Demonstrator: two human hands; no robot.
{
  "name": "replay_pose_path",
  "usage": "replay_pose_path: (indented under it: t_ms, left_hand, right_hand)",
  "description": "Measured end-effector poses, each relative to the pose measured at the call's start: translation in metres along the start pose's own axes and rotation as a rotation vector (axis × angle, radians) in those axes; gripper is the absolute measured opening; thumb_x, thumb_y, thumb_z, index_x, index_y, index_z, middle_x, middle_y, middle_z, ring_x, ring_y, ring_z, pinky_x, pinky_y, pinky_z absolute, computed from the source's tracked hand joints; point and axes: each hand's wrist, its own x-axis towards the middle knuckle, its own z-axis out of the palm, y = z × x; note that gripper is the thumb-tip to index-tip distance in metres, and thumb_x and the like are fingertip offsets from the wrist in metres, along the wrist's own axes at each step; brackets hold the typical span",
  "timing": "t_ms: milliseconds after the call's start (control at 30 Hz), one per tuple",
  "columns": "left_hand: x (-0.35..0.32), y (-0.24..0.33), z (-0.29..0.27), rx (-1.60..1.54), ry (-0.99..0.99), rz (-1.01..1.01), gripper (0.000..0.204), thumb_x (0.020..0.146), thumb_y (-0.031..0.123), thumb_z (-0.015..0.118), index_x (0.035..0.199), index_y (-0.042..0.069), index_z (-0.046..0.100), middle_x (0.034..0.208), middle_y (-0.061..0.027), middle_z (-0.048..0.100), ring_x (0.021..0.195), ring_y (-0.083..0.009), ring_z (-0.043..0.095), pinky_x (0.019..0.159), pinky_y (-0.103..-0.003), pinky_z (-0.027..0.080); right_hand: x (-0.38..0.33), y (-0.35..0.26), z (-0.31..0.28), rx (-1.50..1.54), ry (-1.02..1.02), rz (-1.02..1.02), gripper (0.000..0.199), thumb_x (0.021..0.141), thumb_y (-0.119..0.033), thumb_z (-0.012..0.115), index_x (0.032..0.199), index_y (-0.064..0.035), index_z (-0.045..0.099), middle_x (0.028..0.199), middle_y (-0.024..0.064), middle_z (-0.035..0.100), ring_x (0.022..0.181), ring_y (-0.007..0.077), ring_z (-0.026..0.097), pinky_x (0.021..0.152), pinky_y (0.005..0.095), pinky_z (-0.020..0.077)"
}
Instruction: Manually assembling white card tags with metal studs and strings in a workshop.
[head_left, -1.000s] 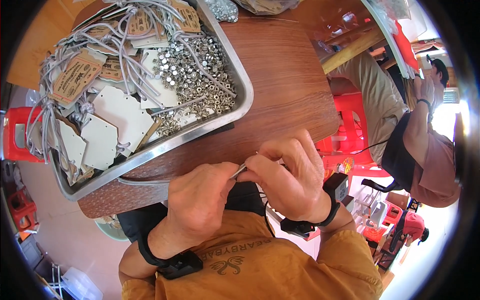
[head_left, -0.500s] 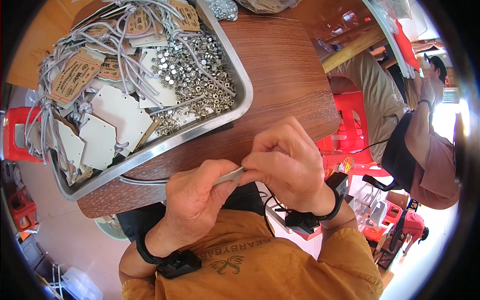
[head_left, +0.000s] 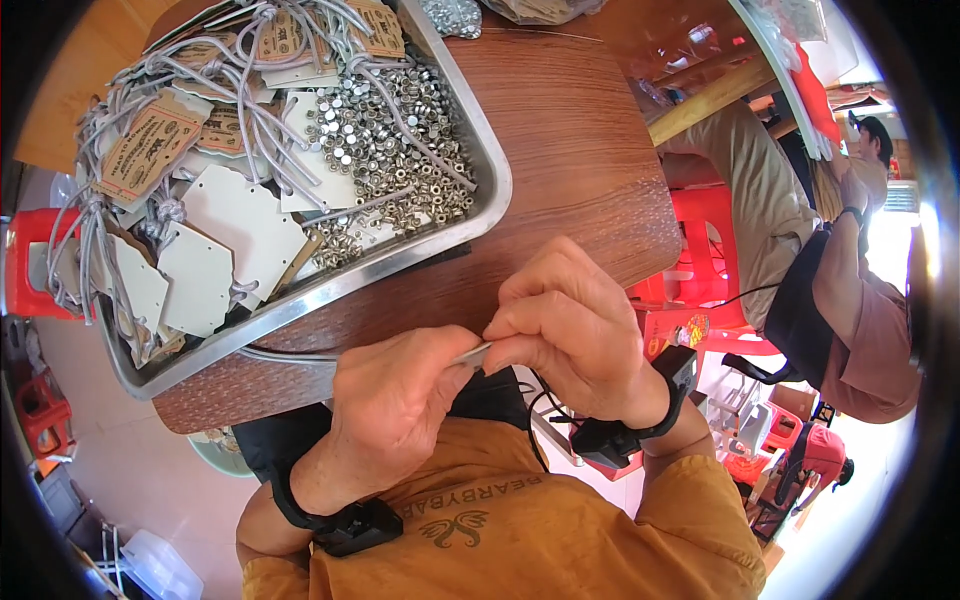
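Note:
A grey cord (head_left: 285,355) runs over the table's near edge into my left hand (head_left: 392,400), closed around it. Its short end (head_left: 470,353) pokes out between the left thumb and forefinger. There my right hand (head_left: 575,345) pinches the tip with thumb and forefinger, its other fingers curled. Whether a small metal piece sits at the tip is hidden by the fingers. Beyond my hands, a steel tray (head_left: 487,195) holds white notched cards (head_left: 245,230), brown printed tags (head_left: 150,148) tied with grey cords, and a heap of small metal rivets and eyelets (head_left: 390,140).
The brown wooden table (head_left: 560,130) carries the tray and a clear bag of metal pieces (head_left: 452,18) at the back. A red stool (head_left: 705,240) stands to the right. Beyond it sits another person (head_left: 850,300); a further person (head_left: 825,450) bends over at the far right.
The piece between my fingers has turned and now shows as a thinner edge. My right hand has shifted slightly, its fingertips still at the tip. The left hand stays nearly in place.

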Motion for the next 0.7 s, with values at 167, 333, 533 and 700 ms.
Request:
replay_pose_path:
  t_ms: [167, 333, 533, 700]
  left_hand:
    - [-0.005, -0.003, 0.003, -0.111, 0.029, -0.082, 0.021, 0.082, -0.005, 0.073, 0.100, 0.000, 0.064, 0.076, -0.0144, 0.066, 0.064, -0.0306, 0.066, 0.056, -0.034, 0.050]
    - [-0.005, -0.002, 0.000, -0.076, 0.026, -0.073, 0.021, 0.082, -0.005, 0.073, 0.100, 0.001, 0.064, 0.076, -0.0143, 0.065, 0.063, -0.0306, 0.066, 0.055, -0.034, 0.050]
    - [-0.007, 0.001, -0.002, -0.006, 0.045, 0.028, 0.025, 0.078, -0.009, 0.072, 0.100, -0.001, 0.065, 0.077, -0.0136, 0.064, 0.063, -0.0294, 0.064, 0.053, -0.034, 0.048]
    - [-0.011, 0.006, 0.002, 0.158, 0.090, 0.147, 0.027, 0.074, -0.010, 0.067, 0.100, -0.002, 0.065, 0.077, -0.0130, 0.064, 0.059, -0.0280, 0.060, 0.050, -0.033, 0.048]
  right_hand:
    - [0.000, -0.001, 0.006, -0.031, 0.028, -0.021, 0.030, 0.067, -0.012, 0.085, 0.086, -0.0021, 0.065, 0.084, 0.0111, 0.059, 0.074, 0.0304, 0.054, 0.063, 0.0391, 0.0441]
    - [-0.002, -0.001, 0.009, -0.047, 0.042, -0.051, 0.033, 0.063, -0.013, 0.085, 0.086, -0.0013, 0.064, 0.084, 0.0113, 0.058, 0.073, 0.0304, 0.053, 0.063, 0.0388, 0.0438]
    - [-0.006, -0.005, 0.009, -0.130, 0.042, -0.087, 0.033, 0.074, -0.027, 0.083, 0.090, -0.0050, 0.065, 0.089, 0.0081, 0.060, 0.074, 0.0277, 0.056, 0.063, 0.0372, 0.0459]
    - [-0.006, -0.009, 0.017, -0.209, 0.090, -0.190, 0.033, 0.068, -0.020, 0.081, 0.088, -0.0013, 0.063, 0.088, 0.0099, 0.059, 0.074, 0.0287, 0.055, 0.063, 0.0389, 0.0433]
